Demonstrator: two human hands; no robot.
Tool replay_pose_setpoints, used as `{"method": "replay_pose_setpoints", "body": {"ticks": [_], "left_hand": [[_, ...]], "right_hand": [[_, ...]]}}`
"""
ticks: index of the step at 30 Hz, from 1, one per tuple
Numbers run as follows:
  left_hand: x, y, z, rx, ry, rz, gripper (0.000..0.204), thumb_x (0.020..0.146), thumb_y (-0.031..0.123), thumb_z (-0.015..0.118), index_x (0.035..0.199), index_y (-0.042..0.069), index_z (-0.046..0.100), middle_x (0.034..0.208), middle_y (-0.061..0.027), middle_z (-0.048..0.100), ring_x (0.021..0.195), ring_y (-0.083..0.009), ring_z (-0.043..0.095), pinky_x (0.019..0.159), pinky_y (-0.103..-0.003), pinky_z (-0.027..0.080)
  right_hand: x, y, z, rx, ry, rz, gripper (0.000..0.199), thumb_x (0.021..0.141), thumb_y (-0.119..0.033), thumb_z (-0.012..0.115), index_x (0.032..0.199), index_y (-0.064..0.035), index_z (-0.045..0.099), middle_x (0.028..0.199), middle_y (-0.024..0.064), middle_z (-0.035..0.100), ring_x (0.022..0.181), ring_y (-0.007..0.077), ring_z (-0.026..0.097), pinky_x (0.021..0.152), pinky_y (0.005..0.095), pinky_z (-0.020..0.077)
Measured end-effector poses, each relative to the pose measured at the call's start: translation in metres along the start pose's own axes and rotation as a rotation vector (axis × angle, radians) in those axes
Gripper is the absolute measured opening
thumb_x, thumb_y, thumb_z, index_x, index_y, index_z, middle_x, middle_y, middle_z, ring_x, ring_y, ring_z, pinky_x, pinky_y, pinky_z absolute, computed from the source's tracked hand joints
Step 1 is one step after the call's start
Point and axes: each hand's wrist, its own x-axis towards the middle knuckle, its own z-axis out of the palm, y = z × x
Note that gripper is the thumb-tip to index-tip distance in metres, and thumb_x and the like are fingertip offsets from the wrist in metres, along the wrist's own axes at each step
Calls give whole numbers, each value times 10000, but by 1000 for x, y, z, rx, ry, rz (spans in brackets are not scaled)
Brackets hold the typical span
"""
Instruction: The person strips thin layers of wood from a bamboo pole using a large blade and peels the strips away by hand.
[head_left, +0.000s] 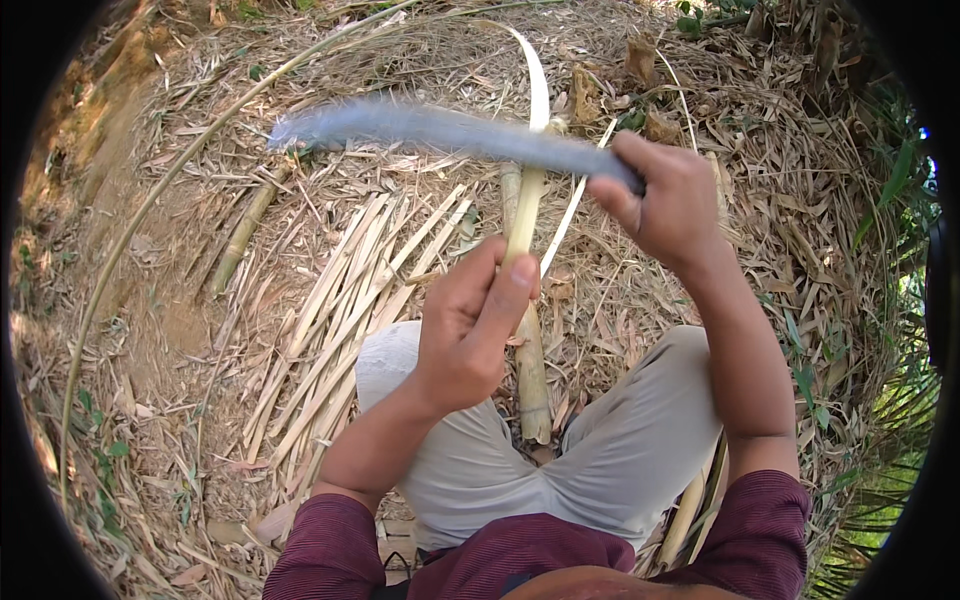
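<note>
My left hand (pixel 470 330) is closed round a pale bamboo strip (pixel 526 215), thumb on top, held upright above my knees. From the strip's upper part a thin white peel (pixel 537 80) curls up and away. In my right hand (pixel 672 200) is the handle of a long machete (pixel 430 128). Its grey blade, smeared by motion, reaches leftward across the strip; whether it touches the strip I cannot tell. Below the strip a bamboo pole (pixel 533 385) lies on the ground between my legs.
Several split bamboo strips (pixel 345 300) lie in a pile left of my knee. A short bamboo piece (pixel 247 230) is farther left, beside a long bent cane (pixel 125 235). Cut stumps (pixel 640 58) stand beyond my right hand. Dry leaves cover the ground; green plants (pixel 900 420) edge the right.
</note>
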Motion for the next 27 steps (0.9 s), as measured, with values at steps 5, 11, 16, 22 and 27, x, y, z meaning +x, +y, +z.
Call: {"method": "replay_pose_setpoints", "body": {"ticks": [5,11,16,22,27], "left_hand": [[-19,-14,-10,-75,79,42,263,1057,215,422,861,54,493,585,47,390,467,-19,261,434,-216,225],[4,-11,-9,-277,163,-42,281,1060,244,405,862,57,477,579,-16,449,434,-59,352,410,-221,317],[-2,-4,-6,-223,69,-78,325,1052,268,372,1034,-11,537,669,-106,551,447,-140,476,478,-301,500],[-9,-2,-7,-153,187,-153,295,1062,218,339,1140,13,537,661,-26,510,514,-75,482,506,-244,487],[-17,-17,-17,-27,91,59,269,1031,88,361,1090,-28,596,824,-82,608,677,-153,595,672,-282,523]], "right_hand": [[0,64,-13,249,91,622,714,964,-697,322,769,-40,522,565,1,435,473,110,404,455,266,307],[-6,-10,-19,461,148,65,660,920,-697,450,708,-76,514,543,-5,413,456,124,422,440,289,343],[-13,-61,-2,65,-61,-202,649,776,-713,628,694,-78,523,526,45,512,470,196,565,461,315,457],[-10,-68,-3,-21,-83,-340,685,752,-751,608,720,-70,549,563,35,550,508,206,614,513,310,486],[-11,-71,-7,-41,-121,-355,678,769,-754,585,758,-76,568,645,40,565,568,214,641,544,333,497]]}}
